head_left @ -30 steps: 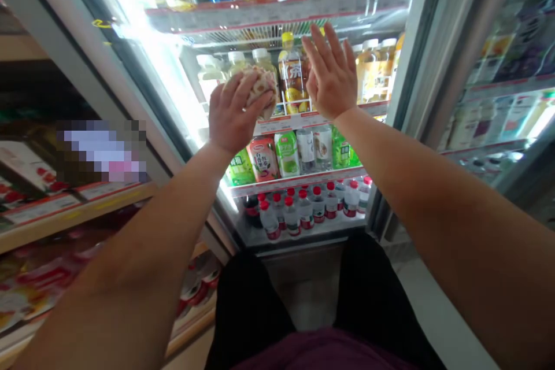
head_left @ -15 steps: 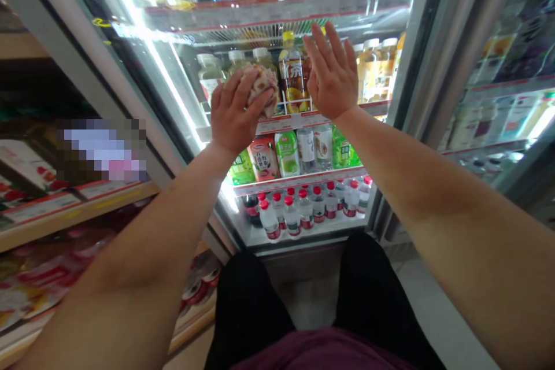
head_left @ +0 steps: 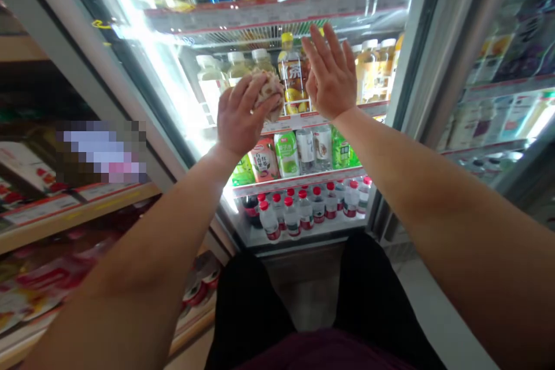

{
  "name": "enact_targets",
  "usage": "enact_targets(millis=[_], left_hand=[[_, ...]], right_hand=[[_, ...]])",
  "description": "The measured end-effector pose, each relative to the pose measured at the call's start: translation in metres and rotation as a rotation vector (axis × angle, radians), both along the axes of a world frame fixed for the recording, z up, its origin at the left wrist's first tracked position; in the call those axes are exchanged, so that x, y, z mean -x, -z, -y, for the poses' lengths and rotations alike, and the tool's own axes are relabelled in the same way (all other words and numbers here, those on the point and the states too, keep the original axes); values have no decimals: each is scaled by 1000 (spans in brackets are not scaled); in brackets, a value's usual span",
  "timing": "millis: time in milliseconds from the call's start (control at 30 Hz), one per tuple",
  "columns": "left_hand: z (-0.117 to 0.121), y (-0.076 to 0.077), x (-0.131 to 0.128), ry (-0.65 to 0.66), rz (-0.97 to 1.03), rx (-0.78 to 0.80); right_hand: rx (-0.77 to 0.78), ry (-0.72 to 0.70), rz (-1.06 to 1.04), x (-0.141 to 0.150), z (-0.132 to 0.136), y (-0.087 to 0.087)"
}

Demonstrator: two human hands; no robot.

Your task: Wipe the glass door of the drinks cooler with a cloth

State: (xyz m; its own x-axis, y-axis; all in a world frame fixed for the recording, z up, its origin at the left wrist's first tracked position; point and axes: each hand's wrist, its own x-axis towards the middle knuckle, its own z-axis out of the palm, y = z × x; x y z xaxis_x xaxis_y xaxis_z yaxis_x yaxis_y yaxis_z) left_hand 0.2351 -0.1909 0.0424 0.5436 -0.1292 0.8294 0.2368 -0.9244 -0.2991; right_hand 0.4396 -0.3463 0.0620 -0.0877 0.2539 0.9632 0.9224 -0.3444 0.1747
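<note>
My left hand [head_left: 243, 113] is closed around a crumpled, pale patterned cloth [head_left: 269, 92], which it presses to the glass door [head_left: 243, 29] of a lit drinks fridge. Spread flat on the same glass, my right hand [head_left: 333, 78] has its fingers pointing up and holds nothing. Between the two hands, behind the glass, stands a tea bottle [head_left: 292, 78] with a yellow cap. Part of the cloth is hidden under my left fingers.
Inside the fridge are white-capped bottles [head_left: 208, 78], a green carton [head_left: 286, 153] and several red-capped water bottles [head_left: 291, 219]. A metal door frame [head_left: 433, 69] runs along the right. Wooden shelves [head_left: 78, 211] with packaged goods stand at the left.
My left hand has slid a little to the right and slightly down the glass with the cloth. My right hand has hardly moved.
</note>
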Motion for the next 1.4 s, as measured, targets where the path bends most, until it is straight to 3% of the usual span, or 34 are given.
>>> enact_targets(millis=[167, 333, 533, 767, 1033, 1200, 1400], left_hand=[[-1, -8, -8, 29, 2, -21], [12, -15, -15, 28, 53, -32], [17, -19, -22, 30, 103, -105], [35, -34, -43, 79, 64, -74], [47, -44, -68, 161, -8, -54], [40, -39, -48, 108, -35, -32], [10, -26, -18, -29, 115, -40]], right_hand=[[17, -37, -35, 1, 2, 0], [31, -64, -90, 2, 4, -1], [55, -72, -39, 1, 8, -1], [130, -95, -57, 1, 10, -2], [100, -148, -89, 1, 7, -2], [114, -170, -85, 1, 8, -2], [117, -162, -57, 1, 9, -1]])
